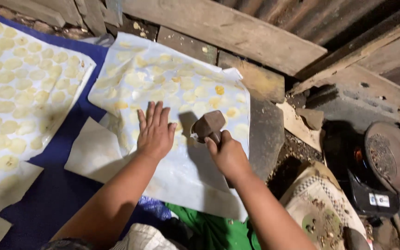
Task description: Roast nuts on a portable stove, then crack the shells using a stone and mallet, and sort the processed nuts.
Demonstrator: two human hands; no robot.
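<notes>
Hands at frame centre: left hand [155, 133] lies flat, fingers spread, on one white plastic sheet [181, 171]; right hand [227, 153] grips one brown hammer [208, 125] just above it. Pale flattened discs [19, 97], too many to count, fill the upper left.

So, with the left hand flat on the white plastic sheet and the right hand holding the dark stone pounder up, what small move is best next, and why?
Probably bring the dark stone pounder in the right hand down onto the white plastic sheet: it is raised over the pale yellow discs, while the left hand presses the sheet flat beside it.
</notes>
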